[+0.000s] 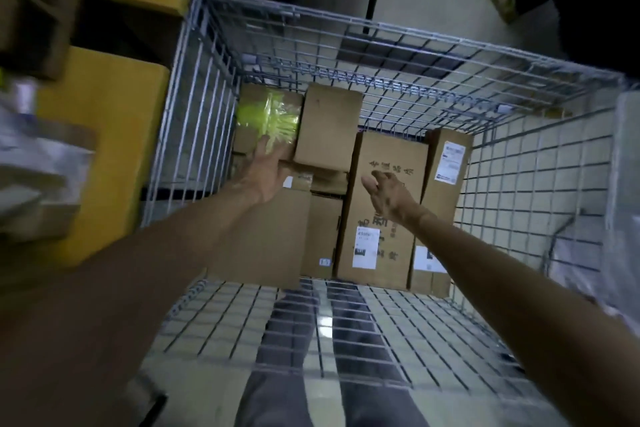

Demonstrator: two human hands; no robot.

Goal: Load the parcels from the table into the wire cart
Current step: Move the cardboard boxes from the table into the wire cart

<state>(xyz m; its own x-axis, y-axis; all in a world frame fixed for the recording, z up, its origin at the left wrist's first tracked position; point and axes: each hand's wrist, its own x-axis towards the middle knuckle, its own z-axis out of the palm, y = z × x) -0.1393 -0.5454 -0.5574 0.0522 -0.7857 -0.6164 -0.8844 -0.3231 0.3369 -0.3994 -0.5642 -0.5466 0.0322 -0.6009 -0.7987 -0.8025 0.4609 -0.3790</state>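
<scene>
Parcels [329, 125] already lie stacked in the wire cart [412, 45], and both hands reach in empty.
They fill the cart's floor from the centre toward 12 o'clock, and a yellow-green plastic packet [268, 114] lies on them at 11 o'clock. The left hand [266, 173] is spread flat with straight fingers, its fingertips at the packet's near edge; whether they touch it cannot be told. The right hand [384, 191], at 3 o'clock of the left and apart from it, hangs loosely spread over a tall printed carton [398, 253] and grips nothing. Yellow boxes [104, 135] stand outside the cart at 9 o'clock. The person's trouser legs [291, 357] show through the near mesh at 6 o'clock.
</scene>
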